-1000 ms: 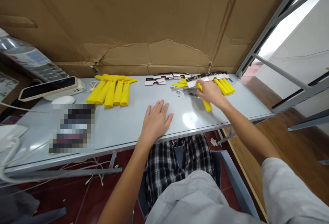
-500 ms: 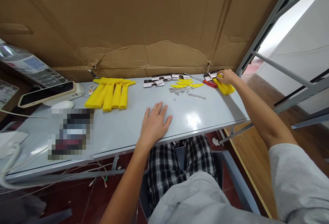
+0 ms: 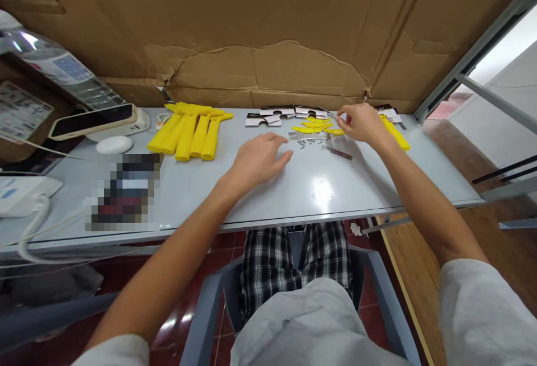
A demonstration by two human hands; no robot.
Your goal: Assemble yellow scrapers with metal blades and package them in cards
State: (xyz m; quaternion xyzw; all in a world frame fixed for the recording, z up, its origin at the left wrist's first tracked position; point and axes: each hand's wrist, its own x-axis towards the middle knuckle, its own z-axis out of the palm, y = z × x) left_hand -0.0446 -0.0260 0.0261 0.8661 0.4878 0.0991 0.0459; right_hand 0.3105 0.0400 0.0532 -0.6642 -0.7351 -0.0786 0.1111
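My right hand [image 3: 359, 123] is closed around a screwdriver, its thin metal shaft [image 3: 329, 113] pointing left and the handle hidden by my fingers. My left hand [image 3: 260, 159] is held over the table with fingers stretched toward the metal strips, thumb apart, holding nothing. Curved yellow pieces [image 3: 312, 126] lie between the hands. In front of them are flat metal strips [image 3: 338, 153] and several tiny screws [image 3: 309, 142]. A yellow hollow handle [image 3: 396, 134] rests beyond my right hand, partly hidden by it.
Several yellow handles [image 3: 184, 131] lie in a group at left. Black-and-white card sleeves [image 3: 263, 122] line the back by the cardboard [image 3: 251, 30]. At the left are a phone [image 3: 92, 122] on a white power strip, a white mouse [image 3: 114, 145] and a water bottle [image 3: 62, 66].
My right hand has let go of the yellow handle at right and moved left onto the screwdriver. My left hand has lifted and moved toward the metal strips. The camera view has shifted.
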